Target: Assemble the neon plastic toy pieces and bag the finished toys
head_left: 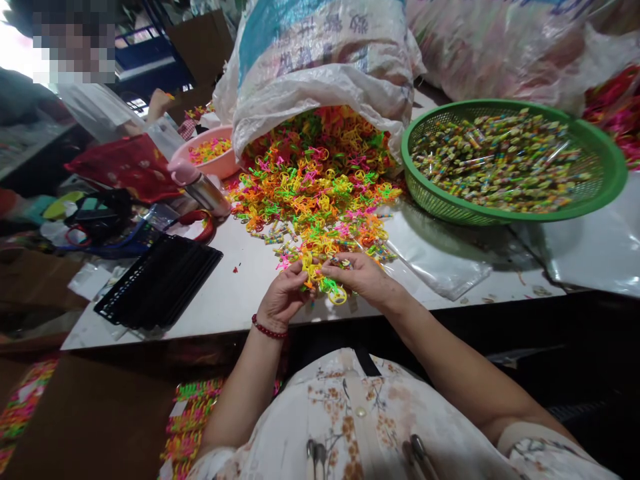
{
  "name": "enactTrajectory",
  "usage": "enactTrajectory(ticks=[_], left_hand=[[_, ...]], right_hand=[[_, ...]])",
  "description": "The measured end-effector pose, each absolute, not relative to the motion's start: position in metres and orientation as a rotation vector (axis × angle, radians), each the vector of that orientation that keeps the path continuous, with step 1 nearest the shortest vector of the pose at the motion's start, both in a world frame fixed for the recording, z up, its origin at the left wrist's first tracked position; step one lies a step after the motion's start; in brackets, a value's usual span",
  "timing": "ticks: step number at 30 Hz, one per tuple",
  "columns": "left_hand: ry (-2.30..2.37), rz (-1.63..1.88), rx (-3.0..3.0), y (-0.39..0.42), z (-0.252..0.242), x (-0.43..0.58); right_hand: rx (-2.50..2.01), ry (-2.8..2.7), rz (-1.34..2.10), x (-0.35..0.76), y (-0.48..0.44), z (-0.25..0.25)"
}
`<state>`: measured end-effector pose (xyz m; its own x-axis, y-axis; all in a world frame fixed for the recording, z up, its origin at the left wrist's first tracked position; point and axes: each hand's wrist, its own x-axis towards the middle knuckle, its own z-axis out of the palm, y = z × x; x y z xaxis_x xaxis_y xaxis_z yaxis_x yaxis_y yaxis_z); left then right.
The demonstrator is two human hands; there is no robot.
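Many small plastic pieces in yellow, green, orange and pink form a pile that spills from a white and blue woven sack onto the table. At the pile's front edge, my left hand pinches a yellow plastic piece between thumb and fingers; a red bead bracelet is on that wrist. Close on its right, my right hand has its fingers pressed together at the same cluster of pieces, and what exactly they grip is too small to tell. A yellow ring and a green piece show between the hands.
A green basket of small wrapped sticks stands at the right, beside clear plastic bags. At the left are black strips, a flask and a pink bowl. Another person is at the back left.
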<state>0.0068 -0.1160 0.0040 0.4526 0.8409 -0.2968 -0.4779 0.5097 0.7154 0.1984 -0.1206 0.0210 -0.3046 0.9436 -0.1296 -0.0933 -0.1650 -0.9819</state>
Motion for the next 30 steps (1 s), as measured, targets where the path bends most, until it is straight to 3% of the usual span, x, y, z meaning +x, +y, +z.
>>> enactTrajectory(ticks=[11, 17, 23, 30], left_hand=[[0.806, 0.995, 0.969, -0.111, 0.003, -0.007], [1.064, 0.951, 1.339, -0.11, 0.02, -0.022], [1.066, 1.291, 0.886, -0.129, 0.02, -0.021], [1.124, 1.428, 0.413, -0.145, 0.019, -0.058]], right_hand=[[-1.066, -1.298, 1.725, 0.202, -0.127, 0.025], [-1.176, -1.436, 1.52, 0.212, -0.128, 0.037], [-1.229, -1.459, 1.321, 0.197, -0.102, 0.039], [-1.236, -1.767, 1.066, 0.114, -0.038, 0.039]])
